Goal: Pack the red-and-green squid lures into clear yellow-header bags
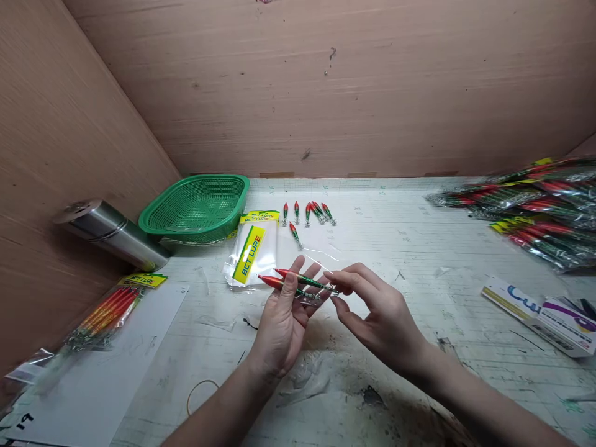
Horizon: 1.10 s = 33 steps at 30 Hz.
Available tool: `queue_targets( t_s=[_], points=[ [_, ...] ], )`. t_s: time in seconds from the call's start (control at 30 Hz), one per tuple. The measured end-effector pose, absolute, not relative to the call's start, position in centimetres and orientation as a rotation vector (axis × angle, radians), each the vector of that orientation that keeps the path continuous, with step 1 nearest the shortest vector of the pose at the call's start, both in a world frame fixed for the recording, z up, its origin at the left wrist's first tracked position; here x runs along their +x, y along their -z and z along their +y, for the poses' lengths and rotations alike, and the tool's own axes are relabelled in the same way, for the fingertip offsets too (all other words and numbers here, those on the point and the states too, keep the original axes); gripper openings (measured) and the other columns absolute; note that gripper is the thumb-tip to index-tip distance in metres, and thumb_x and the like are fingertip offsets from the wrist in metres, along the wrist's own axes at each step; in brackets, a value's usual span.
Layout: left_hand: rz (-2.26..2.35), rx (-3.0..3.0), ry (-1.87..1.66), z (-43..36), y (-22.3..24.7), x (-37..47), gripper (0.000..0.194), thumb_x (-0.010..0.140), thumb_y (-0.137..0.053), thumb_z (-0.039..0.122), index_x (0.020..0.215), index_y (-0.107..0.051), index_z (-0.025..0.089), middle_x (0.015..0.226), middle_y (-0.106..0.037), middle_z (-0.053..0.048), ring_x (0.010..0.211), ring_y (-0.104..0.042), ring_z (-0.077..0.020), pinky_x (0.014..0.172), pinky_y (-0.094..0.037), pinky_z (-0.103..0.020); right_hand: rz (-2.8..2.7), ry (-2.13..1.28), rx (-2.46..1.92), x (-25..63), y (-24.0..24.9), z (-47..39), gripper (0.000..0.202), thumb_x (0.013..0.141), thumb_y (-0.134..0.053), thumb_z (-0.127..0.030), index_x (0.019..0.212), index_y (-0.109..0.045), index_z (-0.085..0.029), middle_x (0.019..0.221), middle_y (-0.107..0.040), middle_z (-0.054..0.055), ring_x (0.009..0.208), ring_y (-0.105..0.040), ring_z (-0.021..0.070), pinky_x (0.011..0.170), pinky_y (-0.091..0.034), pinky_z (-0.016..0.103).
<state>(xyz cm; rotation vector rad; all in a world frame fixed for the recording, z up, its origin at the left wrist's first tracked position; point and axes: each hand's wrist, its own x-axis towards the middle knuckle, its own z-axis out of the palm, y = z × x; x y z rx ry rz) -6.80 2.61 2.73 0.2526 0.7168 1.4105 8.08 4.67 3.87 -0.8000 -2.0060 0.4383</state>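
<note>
The left hand [282,320] holds two red and green lures [303,279] under its thumb, with their red tips pointing to 10 o'clock. The right hand [379,310] has its finger and thumb at the hook end of the upper one, but I cannot tell if they pinch it. From the hands, more small lures [297,211] lie at 12 o'clock on the white surface [395,248]. Clear bags [267,248] and a green basket [195,231] are toward 10 o'clock, and a pile of filled bags [544,236] is near 2 o'clock.
</note>
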Motion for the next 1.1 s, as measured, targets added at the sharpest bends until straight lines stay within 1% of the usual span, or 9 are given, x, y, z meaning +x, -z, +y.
queue_targets(
  t_s=[0.17,0.27,0.37,0.47,0.53,0.6,0.73,0.9,1.1],
  points=[
    [0.670,0.289,-1.385,2.3,-2.6,-6.5,0.040,0.083,-0.066,0.031,0.120,-0.059,0.017,0.107,-0.069,-0.011,0.094,-0.067,-0.0221,0.093,-0.050,-0.043,-1.934,-0.358,-0.758,7.7,-3.7,4.8,0.029,0.087,-0.051,-0.004,0.111,-0.057,-0.020,0.094,-0.058,0.006,0.085,-0.058,0.0150,0.069,-0.053,0.027],
    [0.684,0.277,-1.359,2.3,-2.5,-6.3,0.036,0.083,-0.066,0.029,0.116,-0.062,0.015,0.099,-0.071,-0.009,0.086,-0.068,-0.0191,0.090,-0.052,-0.042,-1.934,-0.343,-0.721,7.4,-3.5,4.9,0.029,0.087,-0.054,-0.004,0.111,-0.058,-0.020,0.092,-0.061,0.006,0.083,-0.059,0.0162,0.068,-0.053,0.030],
    [0.720,0.239,-1.339,2.5,-2.5,-6.3,0.027,0.087,-0.061,0.027,0.108,-0.066,0.012,0.101,-0.071,-0.010,0.088,-0.067,-0.0179,0.088,-0.053,-0.037,-1.979,-0.252,-0.661,7.3,-3.5,5.1,0.033,0.086,-0.054,-0.002,0.113,-0.059,-0.022,0.093,-0.066,0.005,0.083,-0.058,0.0181,0.069,-0.053,0.033],
    [0.710,0.201,-1.383,2.7,-2.5,-6.4,0.022,0.089,-0.056,0.023,0.101,-0.068,0.009,0.106,-0.070,-0.012,0.094,-0.066,-0.0173,0.088,-0.053,-0.031,-2.024,-0.186,-0.648,7.6,-3.6,5.3,0.041,0.086,-0.054,-0.001,0.120,-0.056,-0.023,0.103,-0.067,0.005,0.089,-0.058,0.0185,0.073,-0.054,0.034],
    [0.702,0.171,-1.407,2.7,-2.6,-6.4,0.023,0.090,-0.055,0.022,0.104,-0.067,0.009,0.109,-0.069,-0.013,0.098,-0.066,-0.0173,0.088,-0.053,-0.028,-2.081,-0.206,-0.623,8.0,-3.7,5.4,0.044,0.087,-0.051,-0.001,0.126,-0.052,-0.022,0.105,-0.067,0.005,0.091,-0.057,0.0185,0.075,-0.054,0.035],
    [0.719,0.141,-1.413,2.8,-2.7,-6.6,0.027,0.091,-0.053,0.022,0.114,-0.063,0.012,0.112,-0.068,-0.014,0.099,-0.066,-0.0173,0.086,-0.054,-0.029,-2.168,-0.249,-0.578,8.4,-3.7,5.4,0.045,0.089,-0.046,-0.002,0.130,-0.048,-0.021,0.104,-0.066,0.006,0.095,-0.056,0.0193,0.077,-0.054,0.036],
    [0.742,0.139,-1.401,2.9,-2.8,-6.8,0.032,0.092,-0.051,0.024,0.123,-0.057,0.016,0.116,-0.066,-0.013,0.095,-0.067,-0.0172,0.082,-0.056,-0.031,-2.261,-0.258,-0.572,8.5,-3.9,5.7,0.037,0.090,-0.044,-0.004,0.123,-0.049,-0.019,0.117,-0.060,0.010,0.101,-0.054,0.0223,0.082,-0.051,0.041],
    [0.721,0.170,-1.419,2.9,-2.7,-6.8,0.028,0.093,-0.049,0.021,0.118,-0.059,0.013,0.117,-0.065,-0.014,0.097,-0.067,-0.0172,0.085,-0.055,-0.029,-2.119,-0.298,-0.676,7.6,-3.8,5.8,0.017,0.087,-0.056,-0.008,0.101,-0.055,-0.018,0.088,-0.062,0.006,0.082,-0.053,0.0191,0.070,-0.048,0.034],
    [0.736,0.158,-1.375,2.9,-2.7,-6.7,0.027,0.093,-0.050,0.020,0.117,-0.060,0.012,0.115,-0.066,-0.014,0.096,-0.067,-0.0164,0.081,-0.055,-0.025,-1.972,-0.416,-0.729,6.6,-3.0,5.8,0.019,0.083,-0.056,-0.004,0.094,-0.057,-0.019,0.081,-0.061,0.003,0.078,-0.051,0.0167,0.066,-0.047,0.029]
  ],
)
